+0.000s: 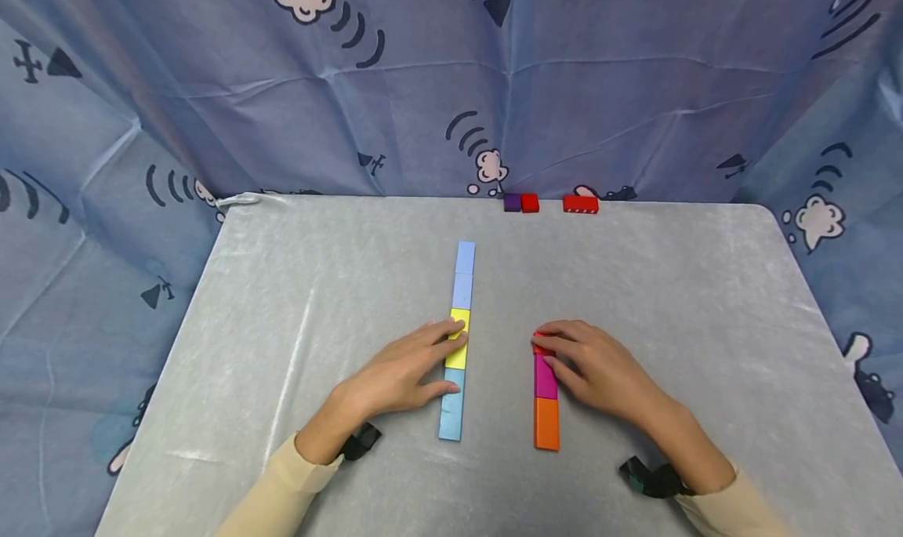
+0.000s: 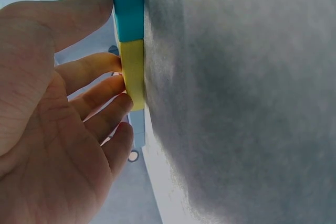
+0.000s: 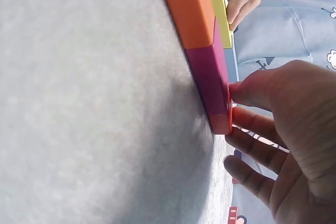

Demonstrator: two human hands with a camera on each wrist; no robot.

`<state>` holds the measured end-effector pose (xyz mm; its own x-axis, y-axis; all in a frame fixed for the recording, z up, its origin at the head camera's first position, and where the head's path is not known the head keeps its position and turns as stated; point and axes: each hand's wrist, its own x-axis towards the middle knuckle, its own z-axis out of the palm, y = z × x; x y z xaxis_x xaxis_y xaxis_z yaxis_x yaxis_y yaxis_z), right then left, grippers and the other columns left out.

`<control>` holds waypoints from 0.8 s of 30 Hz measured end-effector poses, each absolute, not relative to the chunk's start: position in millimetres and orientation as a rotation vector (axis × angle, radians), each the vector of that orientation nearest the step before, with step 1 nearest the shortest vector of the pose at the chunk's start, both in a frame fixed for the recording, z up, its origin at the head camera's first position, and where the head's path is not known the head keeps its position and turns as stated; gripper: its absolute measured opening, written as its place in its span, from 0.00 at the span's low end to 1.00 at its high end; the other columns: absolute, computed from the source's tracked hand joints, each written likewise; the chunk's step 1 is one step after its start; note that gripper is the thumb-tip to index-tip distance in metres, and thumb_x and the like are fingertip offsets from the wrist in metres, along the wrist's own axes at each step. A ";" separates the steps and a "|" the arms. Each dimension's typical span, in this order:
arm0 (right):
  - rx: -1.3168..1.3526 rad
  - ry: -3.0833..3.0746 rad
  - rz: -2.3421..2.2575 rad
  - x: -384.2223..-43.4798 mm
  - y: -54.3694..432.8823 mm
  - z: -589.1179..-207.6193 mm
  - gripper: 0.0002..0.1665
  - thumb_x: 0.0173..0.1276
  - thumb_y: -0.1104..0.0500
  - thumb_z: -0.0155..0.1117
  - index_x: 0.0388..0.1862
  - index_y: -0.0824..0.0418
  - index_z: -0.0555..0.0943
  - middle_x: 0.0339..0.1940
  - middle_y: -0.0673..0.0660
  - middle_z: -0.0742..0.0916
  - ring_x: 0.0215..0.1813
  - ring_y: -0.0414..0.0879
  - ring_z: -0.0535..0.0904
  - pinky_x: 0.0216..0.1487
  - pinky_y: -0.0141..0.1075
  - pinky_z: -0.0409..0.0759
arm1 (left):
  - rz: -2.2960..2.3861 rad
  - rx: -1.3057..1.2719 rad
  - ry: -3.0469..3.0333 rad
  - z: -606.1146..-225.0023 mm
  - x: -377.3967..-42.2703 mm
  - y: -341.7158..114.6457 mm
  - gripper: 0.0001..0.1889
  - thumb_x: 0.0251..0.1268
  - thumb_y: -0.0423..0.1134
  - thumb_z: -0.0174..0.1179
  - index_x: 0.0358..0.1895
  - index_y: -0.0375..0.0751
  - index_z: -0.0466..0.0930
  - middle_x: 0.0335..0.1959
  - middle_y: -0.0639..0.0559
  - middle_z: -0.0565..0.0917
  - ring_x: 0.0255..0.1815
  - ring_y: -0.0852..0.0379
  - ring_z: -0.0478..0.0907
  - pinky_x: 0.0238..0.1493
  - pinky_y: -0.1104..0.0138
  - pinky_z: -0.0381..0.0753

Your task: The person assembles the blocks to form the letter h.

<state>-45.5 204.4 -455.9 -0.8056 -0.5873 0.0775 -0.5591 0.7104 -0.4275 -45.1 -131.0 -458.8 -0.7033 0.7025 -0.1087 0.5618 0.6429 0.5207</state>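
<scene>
My left hand lies over a straight row of flat blocks, its thumb at the light-blue block and its spread fingertips along the yellow block. Beyond the yellow, the row continues with periwinkle blocks. To the right, a shorter row has an orange block nearest, then a magenta block, then a small red block at its far end. My right hand pinches the red block, with curved fingers over its far end and left edge and the thumb beside the magenta; the fingers partly cover the red.
At the table's back edge stand a small purple block and a red block side by side. A longer red block with pale marks lies to their right. The grey cloth-covered table meets a patterned blue curtain behind.
</scene>
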 end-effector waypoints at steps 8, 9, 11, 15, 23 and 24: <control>-0.901 2.858 -0.626 -40.0 206.9 -457.5 0.26 0.70 0.59 0.73 0.67 0.59 0.85 0.66 0.57 0.87 0.67 0.56 0.83 0.69 0.59 0.83 | 0.673 1.013 2.562 -458.9 -44.9 -130.2 0.40 0.72 0.50 0.69 0.81 0.37 0.66 0.84 0.45 0.66 0.86 0.48 0.61 0.89 0.56 0.59; -0.904 2.863 -0.623 -38.8 207.3 -458.0 0.27 0.70 0.59 0.73 0.67 0.58 0.85 0.66 0.57 0.87 0.67 0.56 0.83 0.68 0.59 0.83 | 0.671 1.012 2.560 -458.9 -44.7 -130.0 0.40 0.73 0.51 0.69 0.81 0.37 0.66 0.84 0.45 0.65 0.86 0.48 0.61 0.89 0.56 0.59; -0.908 2.870 -0.618 -37.4 207.4 -458.7 0.27 0.70 0.58 0.73 0.68 0.58 0.84 0.67 0.58 0.87 0.67 0.56 0.83 0.68 0.59 0.83 | 0.670 1.011 2.560 -458.4 -44.6 -130.4 0.40 0.73 0.51 0.69 0.81 0.37 0.66 0.84 0.45 0.65 0.86 0.48 0.61 0.89 0.55 0.59; -0.911 2.881 -0.623 -35.3 207.2 -460.4 0.28 0.71 0.57 0.73 0.69 0.58 0.84 0.67 0.58 0.86 0.66 0.56 0.83 0.68 0.59 0.83 | 0.658 1.020 2.567 -458.4 -45.3 -130.9 0.40 0.73 0.51 0.69 0.81 0.37 0.66 0.84 0.45 0.65 0.86 0.48 0.61 0.88 0.55 0.60; -0.935 2.880 -0.592 -33.1 206.4 -460.2 0.29 0.71 0.56 0.73 0.70 0.60 0.83 0.69 0.60 0.85 0.69 0.57 0.82 0.69 0.59 0.82 | 0.650 1.023 2.566 -458.6 -46.2 -131.5 0.40 0.72 0.51 0.69 0.80 0.37 0.66 0.83 0.44 0.66 0.86 0.47 0.62 0.89 0.55 0.59; -0.942 2.881 -0.586 -32.1 206.2 -460.4 0.29 0.71 0.56 0.73 0.70 0.61 0.82 0.70 0.60 0.84 0.69 0.57 0.82 0.70 0.59 0.82 | 0.652 1.020 2.564 -458.8 -46.1 -131.5 0.40 0.72 0.51 0.69 0.81 0.37 0.66 0.83 0.44 0.66 0.86 0.47 0.62 0.89 0.55 0.59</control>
